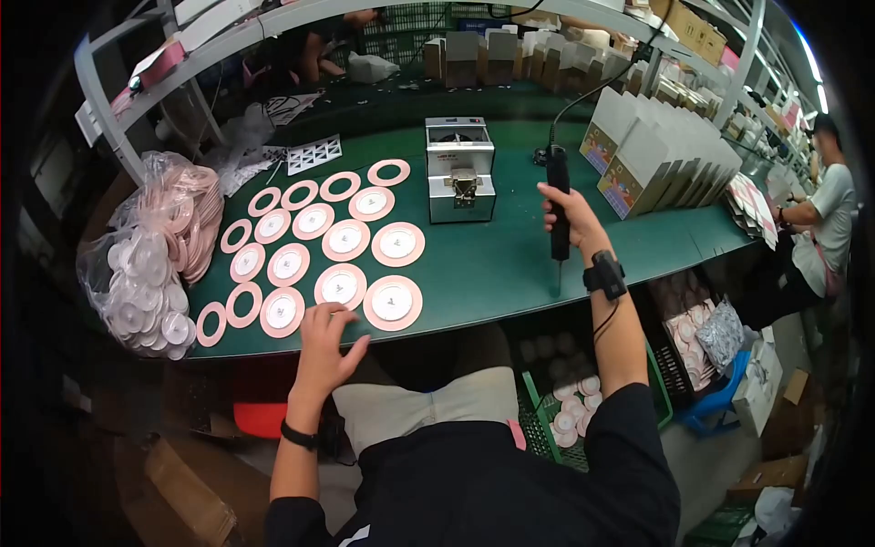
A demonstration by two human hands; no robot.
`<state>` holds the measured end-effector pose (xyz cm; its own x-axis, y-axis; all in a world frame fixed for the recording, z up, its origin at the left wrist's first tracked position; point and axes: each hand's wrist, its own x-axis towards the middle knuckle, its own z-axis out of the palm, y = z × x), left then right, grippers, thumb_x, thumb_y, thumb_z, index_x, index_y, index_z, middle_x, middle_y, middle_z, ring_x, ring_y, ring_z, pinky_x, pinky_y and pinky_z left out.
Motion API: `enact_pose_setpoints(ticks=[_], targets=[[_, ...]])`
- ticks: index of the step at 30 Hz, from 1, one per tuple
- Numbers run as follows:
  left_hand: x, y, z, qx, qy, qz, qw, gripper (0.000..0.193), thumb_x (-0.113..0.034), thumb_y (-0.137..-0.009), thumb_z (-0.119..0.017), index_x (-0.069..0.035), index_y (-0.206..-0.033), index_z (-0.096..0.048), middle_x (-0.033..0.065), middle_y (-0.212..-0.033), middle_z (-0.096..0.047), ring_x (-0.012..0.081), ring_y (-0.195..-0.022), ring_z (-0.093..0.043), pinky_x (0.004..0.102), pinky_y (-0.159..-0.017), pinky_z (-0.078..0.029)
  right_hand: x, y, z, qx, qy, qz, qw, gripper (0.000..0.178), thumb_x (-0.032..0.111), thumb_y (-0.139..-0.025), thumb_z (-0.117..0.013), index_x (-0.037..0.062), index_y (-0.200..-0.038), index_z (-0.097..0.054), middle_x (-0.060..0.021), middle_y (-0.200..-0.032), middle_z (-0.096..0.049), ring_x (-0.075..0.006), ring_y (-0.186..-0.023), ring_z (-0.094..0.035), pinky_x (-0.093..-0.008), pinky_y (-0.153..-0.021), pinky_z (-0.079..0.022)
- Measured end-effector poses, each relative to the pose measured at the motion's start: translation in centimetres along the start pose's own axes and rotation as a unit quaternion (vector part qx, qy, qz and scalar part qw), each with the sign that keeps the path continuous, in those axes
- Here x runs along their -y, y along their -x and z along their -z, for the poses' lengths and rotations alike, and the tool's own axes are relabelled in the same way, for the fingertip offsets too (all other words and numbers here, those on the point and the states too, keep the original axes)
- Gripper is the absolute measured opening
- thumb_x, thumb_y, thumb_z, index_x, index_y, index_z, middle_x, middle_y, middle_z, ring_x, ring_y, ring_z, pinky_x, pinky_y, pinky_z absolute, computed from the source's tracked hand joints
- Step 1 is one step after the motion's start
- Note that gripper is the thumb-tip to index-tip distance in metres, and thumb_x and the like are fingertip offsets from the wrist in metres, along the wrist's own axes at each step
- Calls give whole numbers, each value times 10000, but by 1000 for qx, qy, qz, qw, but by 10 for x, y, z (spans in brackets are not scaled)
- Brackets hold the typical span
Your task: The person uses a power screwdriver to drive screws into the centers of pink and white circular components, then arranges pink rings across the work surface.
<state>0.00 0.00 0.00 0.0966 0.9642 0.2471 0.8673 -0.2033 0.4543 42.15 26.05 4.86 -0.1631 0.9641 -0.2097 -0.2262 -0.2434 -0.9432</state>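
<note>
Right now, the left hand [330,354] is held loosely at the near edge of the green table [492,264], thumb stretched out, its fingertips over the near rim of a pink-and-white disc [341,284]; whether they press on it, I cannot tell. Below the table and a little nearer than the right hand [578,221], a green crate [538,421] holds more such discs.

The right hand is closed around the black handle of an electric screwdriver [558,169], upright with its bit pointing down at the table; whether the tip touches is unclear. Just right of the left hand's fingers lies another disc [393,301]. Left of that hand, clear plastic bags [137,292] bulge with whitish rounds and pink rings.

Past the left hand, rows of pale-centred discs run away across the table, with plain pink rings [340,186] along their left side and far end. Beyond both hands, between them, stands a silver machine [460,187]. Farther off, to the right of the screwdriver, open cartons [656,159] stand in a row, and well past them is a co-worker [831,205].
</note>
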Motion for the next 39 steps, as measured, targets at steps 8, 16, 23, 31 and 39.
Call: enact_pose_setpoints(ticks=[8, 16, 23, 31, 39], targets=[[-21, -32, -46, -98, -82, -117, 985, 508, -384, -808, -770, -72, -1174, -607, 180, -1393, -514, 374, -1372, -397, 587, -1137, -224, -9, 99, -43, 97, -71, 241, 963, 305, 132, -885, -705, 26, -1136, -568, -54, -751, -541, -157, -555, -532, -301, -514, -451], [-33, -50, -64, -77, -104, -97, 987, 549, -411, -805, -770, -64, -1197, -608, 197, -1416, -501, 410, -1389, -373, 593, -1164, -173, -8, 113, -32, 22, -20, 377, 926, 527, 77, -834, -740, -39, -1282, -489, -57, -796, -591, -155, -591, -569, -290, -545, -491], [-53, -60, -68, -43, -16, -166, 985, 560, -430, -783, -781, -54, -1160, -610, 222, -1391, -499, 437, -1353, -394, 624, -1148, -206, -36, 80, -52, -42, 32, 391, 919, 625, 63, -807, -807, -43, -1322, -470, -36, -769, -628, -141, -651, -625, -286, -603, -532], [-53, -57, -55, -49, 25, -115, 992, 678, -375, -708, -839, -40, -1230, -566, 187, -1348, -525, 427, -1307, -454, 610, -1151, -262, -31, 82, -53, -47, 33, 338, 939, 635, 186, -918, -694, -26, -1435, -394, -35, -737, -586, -146, -621, -601, -316, -599, -519], [-40, -74, -61, -23, 72, -101, 992, 747, -339, -693, -857, -26, -1296, -547, 170, -1373, -534, 393, -1299, -476, 507, -1123, -376, 65, 22, -145, 104, -55, 455, 883, 427, 36, -899, -645, 42, -1286, -463, -19, -644, -459, -133, -466, -453, -333, -488, -440]])
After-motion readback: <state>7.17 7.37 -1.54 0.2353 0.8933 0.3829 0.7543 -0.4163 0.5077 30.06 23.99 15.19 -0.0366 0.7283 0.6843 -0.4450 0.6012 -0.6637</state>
